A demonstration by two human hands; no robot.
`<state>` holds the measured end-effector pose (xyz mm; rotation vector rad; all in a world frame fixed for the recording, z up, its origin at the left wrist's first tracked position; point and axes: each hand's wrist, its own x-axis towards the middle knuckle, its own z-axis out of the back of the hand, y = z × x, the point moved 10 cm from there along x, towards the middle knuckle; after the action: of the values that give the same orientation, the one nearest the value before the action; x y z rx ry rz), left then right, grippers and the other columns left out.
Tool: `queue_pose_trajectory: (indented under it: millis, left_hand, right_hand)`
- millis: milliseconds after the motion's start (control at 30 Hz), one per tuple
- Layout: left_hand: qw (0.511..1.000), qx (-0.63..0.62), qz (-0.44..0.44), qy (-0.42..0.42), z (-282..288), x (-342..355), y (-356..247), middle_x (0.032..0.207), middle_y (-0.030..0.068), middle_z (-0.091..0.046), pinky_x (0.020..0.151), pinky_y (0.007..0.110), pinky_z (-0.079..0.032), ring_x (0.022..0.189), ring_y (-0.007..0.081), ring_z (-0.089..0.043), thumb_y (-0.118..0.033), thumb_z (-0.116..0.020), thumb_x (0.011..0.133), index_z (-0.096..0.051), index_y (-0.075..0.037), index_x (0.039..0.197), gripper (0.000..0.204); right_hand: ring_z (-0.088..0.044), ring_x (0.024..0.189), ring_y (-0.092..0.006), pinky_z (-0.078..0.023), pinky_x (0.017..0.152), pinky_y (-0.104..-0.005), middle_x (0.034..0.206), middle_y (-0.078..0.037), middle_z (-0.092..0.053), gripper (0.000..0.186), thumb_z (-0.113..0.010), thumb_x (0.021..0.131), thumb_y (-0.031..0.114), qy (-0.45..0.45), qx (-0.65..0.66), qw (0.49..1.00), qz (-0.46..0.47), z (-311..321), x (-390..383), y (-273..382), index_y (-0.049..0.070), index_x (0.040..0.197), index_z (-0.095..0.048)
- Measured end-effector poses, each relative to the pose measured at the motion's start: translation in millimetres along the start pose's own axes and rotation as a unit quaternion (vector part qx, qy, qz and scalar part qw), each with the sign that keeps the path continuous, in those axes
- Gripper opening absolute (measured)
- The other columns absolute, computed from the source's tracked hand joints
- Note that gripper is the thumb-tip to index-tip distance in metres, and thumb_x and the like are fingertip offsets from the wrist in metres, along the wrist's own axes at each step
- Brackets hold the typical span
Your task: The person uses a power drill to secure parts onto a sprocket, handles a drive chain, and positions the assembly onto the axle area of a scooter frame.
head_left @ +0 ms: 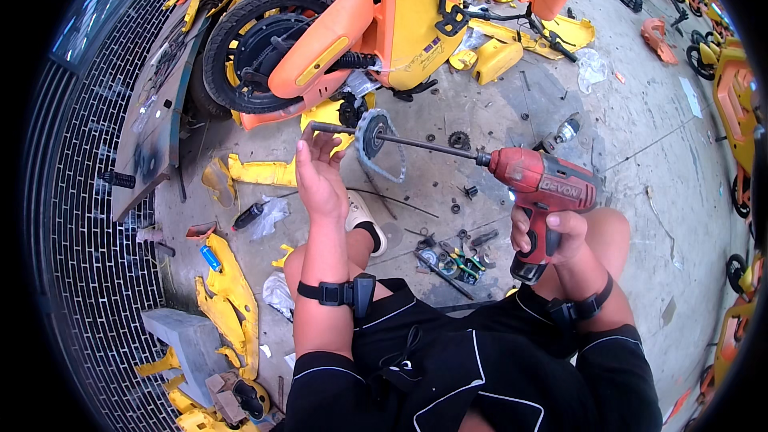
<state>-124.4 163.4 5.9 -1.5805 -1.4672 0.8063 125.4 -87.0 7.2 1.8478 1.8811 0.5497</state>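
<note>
A red and black cordless drill [544,180] is gripped by its handle in my right hand [564,236]. Its long bit [432,146] points left and meets the middle of a round sprocket [374,134] with a chain looped around it. From the far side of the sprocket a short metal bar [332,128] sticks out to the left. My left hand [322,184] is raised beside it, palm toward me, with the fingers curled at the bar and the thumb apart. The contact between fingertips and bar is partly hidden.
A yellow and orange scooter [408,24] lies ahead with its black wheel [264,52] on the left. Loose gears [459,140], bolts and small tools [460,264] are scattered on the concrete. Yellow panels [228,296] lie left, beside a grey block [188,344]. More scooters [732,104] line the right.
</note>
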Motion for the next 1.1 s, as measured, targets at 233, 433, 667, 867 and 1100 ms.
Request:
queue_pose_trajectory:
  millis: [233,433,667,867,1100]
  left_hand:
    - [1.000,-0.002,0.005,0.002,-1.1,0.3,1.0,0.116,0.0033,-0.060,0.090,0.033,-0.041,0.104,0.0158,-0.056,-0.047,-0.045,0.101,-0.049,-0.009,0.138,0.052]
    - [1.000,-0.007,-0.009,-0.010,-3.1,-0.2,-1.4,0.115,0.0046,-0.061,0.086,0.031,-0.043,0.100,0.0136,-0.057,-0.047,-0.046,0.101,-0.050,-0.006,0.137,0.054]
    - [1.000,-0.008,-0.008,-0.012,-3.0,0.3,-0.6,0.114,0.0038,-0.061,0.086,0.031,-0.043,0.100,0.0128,-0.057,-0.046,-0.046,0.101,-0.050,-0.006,0.136,0.053]
    - [1.000,-0.005,-0.003,-0.008,-3.1,-0.6,-0.7,0.115,0.0032,-0.060,0.089,0.032,-0.041,0.104,0.0134,-0.055,-0.047,-0.046,0.101,-0.050,-0.008,0.137,0.053]
    - [1.000,0.000,0.000,0.014,-2.1,0.8,2.1,0.119,0.0026,-0.058,0.097,0.035,-0.037,0.112,0.0150,-0.052,-0.049,-0.045,0.101,-0.050,-0.011,0.137,0.053]
  right_hand:
    - [-0.064,0.067,-0.0265,-0.053,0.064,-0.0370,0.092,-0.016,-0.062,0.065,-0.068,0.074,0.023,-0.002,-0.002,1.000,0.000,0.4,0.2,0.2,0.001,0.132,-0.049]
    - [-0.064,0.067,-0.0269,-0.054,0.064,-0.0371,0.092,-0.016,-0.061,0.064,-0.068,0.075,0.022,0.001,0.003,1.000,0.001,-1.0,0.8,1.0,0.001,0.132,-0.050]
    - [-0.064,0.067,-0.0270,-0.054,0.065,-0.0372,0.092,-0.016,-0.061,0.063,-0.067,0.075,0.022,0.004,0.004,1.000,0.003,1.1,0.6,0.1,0.001,0.132,-0.049]
    - [-0.063,0.067,-0.0269,-0.054,0.064,-0.0373,0.093,-0.016,-0.062,0.064,-0.067,0.075,0.022,0.005,-0.002,1.000,0.005,1.0,-0.4,0.6,0.000,0.132,-0.049]
    - [-0.063,0.066,-0.0267,-0.054,0.063,-0.0369,0.092,-0.016,-0.062,0.063,-0.068,0.075,0.022,0.002,-0.001,1.000,0.007,2.0,-1.1,0.7,0.000,0.131,-0.050]
